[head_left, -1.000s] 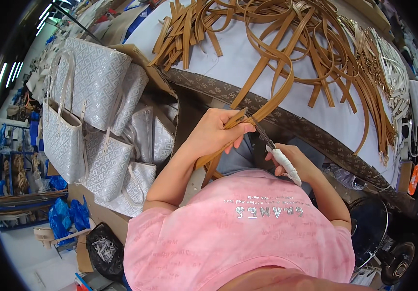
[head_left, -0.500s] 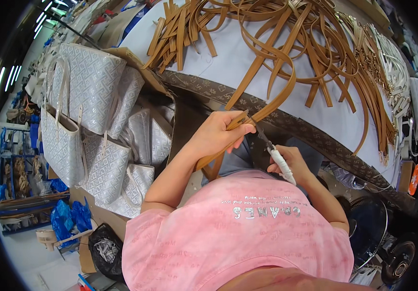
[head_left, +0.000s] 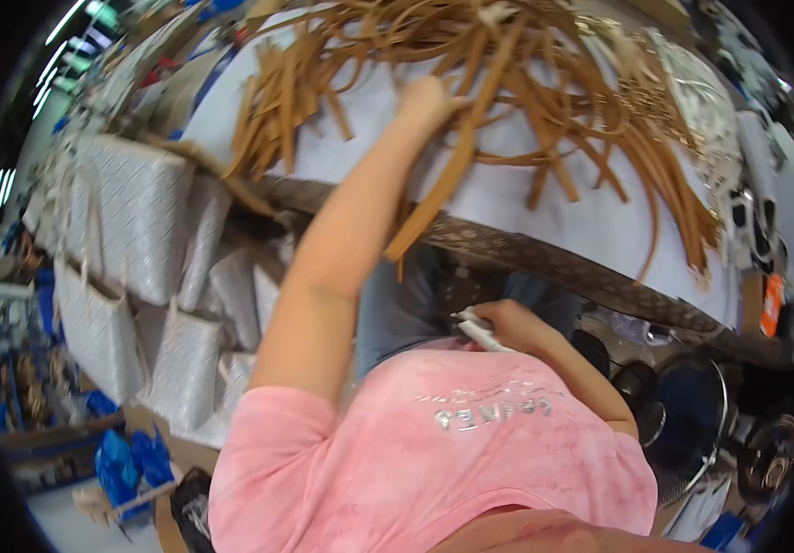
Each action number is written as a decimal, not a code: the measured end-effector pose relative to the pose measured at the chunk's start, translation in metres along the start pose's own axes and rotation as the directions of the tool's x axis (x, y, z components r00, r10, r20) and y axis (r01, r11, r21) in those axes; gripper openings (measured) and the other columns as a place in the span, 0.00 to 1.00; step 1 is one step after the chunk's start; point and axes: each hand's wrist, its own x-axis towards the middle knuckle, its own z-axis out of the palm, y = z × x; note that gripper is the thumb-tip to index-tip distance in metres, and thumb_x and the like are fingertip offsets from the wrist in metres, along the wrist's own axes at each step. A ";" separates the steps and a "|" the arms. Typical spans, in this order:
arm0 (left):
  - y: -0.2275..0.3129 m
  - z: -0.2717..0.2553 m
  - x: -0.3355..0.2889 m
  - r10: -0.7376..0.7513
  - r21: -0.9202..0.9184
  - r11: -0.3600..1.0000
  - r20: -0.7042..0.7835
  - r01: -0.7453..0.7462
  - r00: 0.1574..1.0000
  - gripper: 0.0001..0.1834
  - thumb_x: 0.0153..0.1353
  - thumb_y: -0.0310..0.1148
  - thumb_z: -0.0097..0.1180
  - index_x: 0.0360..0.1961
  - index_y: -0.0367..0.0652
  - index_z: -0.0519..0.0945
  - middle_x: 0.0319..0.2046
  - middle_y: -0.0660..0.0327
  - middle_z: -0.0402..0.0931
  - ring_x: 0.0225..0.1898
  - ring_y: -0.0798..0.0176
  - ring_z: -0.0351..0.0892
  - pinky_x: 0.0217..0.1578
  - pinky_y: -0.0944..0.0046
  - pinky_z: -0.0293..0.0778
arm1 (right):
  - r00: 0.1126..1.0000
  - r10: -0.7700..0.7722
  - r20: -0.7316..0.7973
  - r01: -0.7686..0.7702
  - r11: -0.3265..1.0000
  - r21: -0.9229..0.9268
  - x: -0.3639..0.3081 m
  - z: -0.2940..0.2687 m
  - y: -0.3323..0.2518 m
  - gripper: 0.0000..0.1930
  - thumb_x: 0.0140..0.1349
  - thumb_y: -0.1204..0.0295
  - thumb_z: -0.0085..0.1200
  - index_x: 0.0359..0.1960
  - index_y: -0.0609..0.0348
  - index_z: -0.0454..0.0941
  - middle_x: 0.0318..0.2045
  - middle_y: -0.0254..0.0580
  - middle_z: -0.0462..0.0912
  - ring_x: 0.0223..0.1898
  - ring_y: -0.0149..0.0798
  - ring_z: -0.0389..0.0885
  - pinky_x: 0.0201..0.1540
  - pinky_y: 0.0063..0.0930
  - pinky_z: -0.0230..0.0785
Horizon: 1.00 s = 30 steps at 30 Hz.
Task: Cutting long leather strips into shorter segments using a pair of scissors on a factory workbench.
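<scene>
A person in a pink T-shirt [head_left: 434, 452] sits at a white-topped table [head_left: 591, 221], left arm stretched forward and nearly straight over its near edge, right arm bent and drawn in close to the body. Across the far half of the table sprawls one heap of brown straps [head_left: 494, 78], too tangled to count; one wide strap [head_left: 436, 198] trails from it over the near edge. At least four pale patterned handbags [head_left: 134, 217] crowd together on the person's left, while one round-guarded fan [head_left: 687, 415] stands on the right. Of two hands, the left hand [head_left: 427, 100] reaches in at the straps, blurred; whether its fingers grip one cannot be told. The right hand [head_left: 512, 324], near the lap, is closed around one tool with a white handle [head_left: 483, 333]. One orange object [head_left: 771, 304] shows beyond the table's right end.
</scene>
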 end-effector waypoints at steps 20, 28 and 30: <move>0.014 -0.124 -0.229 -0.295 -0.797 0.576 0.005 0.181 0.956 0.14 0.59 0.28 0.61 0.44 0.32 0.80 0.24 0.64 0.78 0.16 0.77 0.68 0.15 0.77 0.61 | 0.987 -0.161 -0.006 0.144 0.862 0.486 0.007 -0.043 -0.028 0.27 0.51 0.65 0.69 0.51 0.57 0.72 0.40 0.35 0.77 0.42 0.31 0.74 0.45 0.27 0.70; 0.000 -0.137 -0.267 -0.297 -0.891 0.352 0.186 0.288 0.937 0.10 0.59 0.28 0.61 0.40 0.33 0.81 0.23 0.57 0.81 0.12 0.76 0.66 0.14 0.76 0.61 | 0.960 0.064 0.274 -0.236 0.712 0.661 0.043 -0.047 -0.075 0.13 0.64 0.70 0.52 0.48 0.59 0.73 0.32 0.30 0.72 0.21 0.18 0.66 0.20 0.12 0.57; -0.004 -0.136 -0.270 -0.279 -0.886 0.348 0.215 0.308 0.936 0.10 0.59 0.28 0.61 0.39 0.33 0.81 0.23 0.56 0.81 0.11 0.76 0.66 0.14 0.77 0.61 | 0.957 0.057 0.284 -0.236 0.722 0.650 0.050 -0.045 -0.077 0.13 0.63 0.73 0.51 0.48 0.59 0.72 0.31 0.30 0.71 0.21 0.18 0.66 0.20 0.13 0.56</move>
